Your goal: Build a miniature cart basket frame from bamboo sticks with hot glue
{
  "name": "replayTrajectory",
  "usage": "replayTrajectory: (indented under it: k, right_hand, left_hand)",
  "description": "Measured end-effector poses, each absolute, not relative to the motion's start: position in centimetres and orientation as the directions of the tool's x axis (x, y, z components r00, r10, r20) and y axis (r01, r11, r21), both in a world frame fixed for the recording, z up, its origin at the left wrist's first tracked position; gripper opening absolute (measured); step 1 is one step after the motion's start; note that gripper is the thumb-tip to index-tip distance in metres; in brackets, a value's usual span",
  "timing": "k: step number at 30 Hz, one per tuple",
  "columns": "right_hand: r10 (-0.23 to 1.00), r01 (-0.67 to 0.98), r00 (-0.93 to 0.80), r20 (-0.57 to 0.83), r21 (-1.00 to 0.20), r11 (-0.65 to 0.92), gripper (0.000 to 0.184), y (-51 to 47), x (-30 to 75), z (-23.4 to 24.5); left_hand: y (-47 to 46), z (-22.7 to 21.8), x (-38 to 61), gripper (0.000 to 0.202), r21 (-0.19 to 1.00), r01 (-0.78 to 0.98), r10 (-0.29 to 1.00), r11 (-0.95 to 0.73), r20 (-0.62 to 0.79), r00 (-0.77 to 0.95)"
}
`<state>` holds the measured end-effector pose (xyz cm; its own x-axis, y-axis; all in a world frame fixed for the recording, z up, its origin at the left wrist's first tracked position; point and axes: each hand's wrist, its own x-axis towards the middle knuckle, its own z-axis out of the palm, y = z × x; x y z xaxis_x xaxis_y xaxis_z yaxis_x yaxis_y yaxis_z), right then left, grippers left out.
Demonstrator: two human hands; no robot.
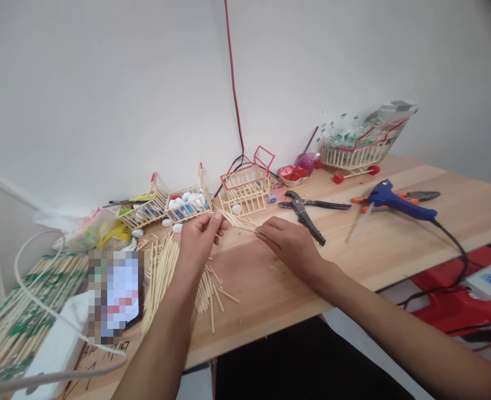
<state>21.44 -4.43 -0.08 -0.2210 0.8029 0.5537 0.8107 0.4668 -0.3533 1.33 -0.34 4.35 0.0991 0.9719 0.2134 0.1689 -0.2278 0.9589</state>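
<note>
Above the middle of the table, a few thin pale wooden sticks [242,225] stretch between my two hands. My left hand [199,238] is closed, thumb and fingers pinched at the sticks' left end. At their right end the fingers of my right hand [290,244] are pressed together around them; the exact grip is partly hidden. Long loose sticks [159,272] lie in a pile beside my left wrist, with shorter cut pieces [208,291] on the other side of that forearm. Just beyond my hands stands a small stick-built cart [245,191] with red top edges.
Black-handled pliers [304,216] and a blue glue gun [395,201] lie to the right. Behind are a dish of red paint [292,175], a cart of clear packets [354,156] and a cart of bottle caps [189,204]. A phone [123,294] and power strip [58,339] lie left.
</note>
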Motion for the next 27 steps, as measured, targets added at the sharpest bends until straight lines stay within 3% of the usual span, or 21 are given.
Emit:
replayTrajectory:
  k: [5, 13, 17, 27]
  right_hand:
    - [0.793, 0.814, -0.227, 0.565, -0.337, 0.472, 0.022, -4.3, 22.1, -0.3]
    - [0.724, 0.886, -0.354, 0.592, -0.035, 0.461, 0.022, -4.1, 22.6, -0.9]
    - [0.691, 0.881, -0.340, 0.638, -0.041, 0.472, 0.024, -4.0, 22.7, -1.2]
    - [0.662, 0.877, -0.281, 0.695, -0.095, 0.471, 0.021, -3.7, 22.8, -1.2]
  left_hand:
    - [-0.7, 4.9, 1.2, 0.044, 0.994, 0.095, 0.987, -0.062, 0.047, 0.152]
    - [-0.2, 4.0, 1.0, 0.042, 0.988, 0.151, 0.972, 0.034, -0.068, 0.226]
    - [0.0, 3.7, 1.0, 0.035, 0.988, 0.130, 0.961, 0.086, -0.117, 0.251]
    - [0.0, 3.4, 1.2, 0.040, 0.980, -0.037, 0.936, 0.197, -0.177, 0.304]
